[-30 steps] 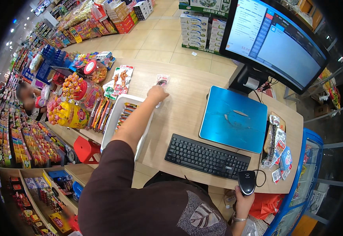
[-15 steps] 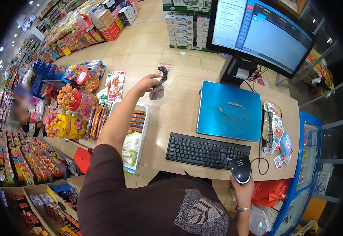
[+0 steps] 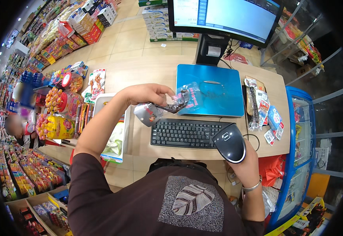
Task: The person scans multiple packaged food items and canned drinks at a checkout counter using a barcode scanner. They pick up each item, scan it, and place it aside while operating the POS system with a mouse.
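My left hand (image 3: 149,93) is closed on a small clear plastic packet (image 3: 182,103) with something dark and slender in it. The packet reaches over the left edge of a flat blue-topped plate (image 3: 222,80), and its grey printed end (image 3: 147,113) sticks out below my fingers. In my right hand (image 3: 247,167) is a black handheld barcode scanner (image 3: 231,144), its rounded head up and pointing toward the packet. The scanner head covers the right end of a black keyboard (image 3: 181,133) on the counter.
A monitor (image 3: 226,15) stands at the back. Right of the plate lie several small packets (image 3: 262,106), beside a blue-framed glass cooler (image 3: 299,129). Lollipops and jars (image 3: 63,104), upright packs and a white bin (image 3: 129,129) line the left side. Another person (image 3: 22,128) is at far left.
My left hand has brought the packet right and nearer, from the counter's far left to the plate's edge. My right hand has raised and tilted the scanner. The view has shifted.
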Motion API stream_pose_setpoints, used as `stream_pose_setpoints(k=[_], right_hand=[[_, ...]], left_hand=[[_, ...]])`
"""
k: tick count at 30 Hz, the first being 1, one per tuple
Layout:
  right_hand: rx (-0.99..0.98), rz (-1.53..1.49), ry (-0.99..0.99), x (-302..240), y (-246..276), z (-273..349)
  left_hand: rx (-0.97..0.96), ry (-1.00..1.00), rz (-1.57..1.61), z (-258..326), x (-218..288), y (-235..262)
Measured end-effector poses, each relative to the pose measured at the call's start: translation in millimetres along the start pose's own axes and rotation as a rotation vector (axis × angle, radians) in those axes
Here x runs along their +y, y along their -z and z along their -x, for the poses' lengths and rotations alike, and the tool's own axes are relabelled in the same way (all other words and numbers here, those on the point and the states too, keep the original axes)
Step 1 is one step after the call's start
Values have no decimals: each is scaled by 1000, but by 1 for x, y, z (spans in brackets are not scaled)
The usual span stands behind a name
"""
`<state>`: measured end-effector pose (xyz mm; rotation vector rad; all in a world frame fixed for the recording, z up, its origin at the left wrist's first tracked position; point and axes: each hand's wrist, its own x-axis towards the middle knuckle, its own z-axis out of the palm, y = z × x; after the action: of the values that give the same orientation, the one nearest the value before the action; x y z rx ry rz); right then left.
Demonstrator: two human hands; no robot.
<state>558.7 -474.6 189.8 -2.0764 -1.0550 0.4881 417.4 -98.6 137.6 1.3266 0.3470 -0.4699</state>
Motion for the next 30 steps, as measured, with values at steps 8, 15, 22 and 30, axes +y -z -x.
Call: stream_pose_setpoints(k=[8,15,22,30], right_hand=[[8,-189,-37,21,3,14],[12,-579,-283,26,-16,27],[192,-891,-374,44,-19,26],[157,-1083,-353,36,-12,26]], left_hand=[[10,-138,231,-34,6,-54],[148,-301,494,-64,-9,-91],[251,-459,532,-74,-27,-121],[513,-896,-907,-42,-4,-156]])
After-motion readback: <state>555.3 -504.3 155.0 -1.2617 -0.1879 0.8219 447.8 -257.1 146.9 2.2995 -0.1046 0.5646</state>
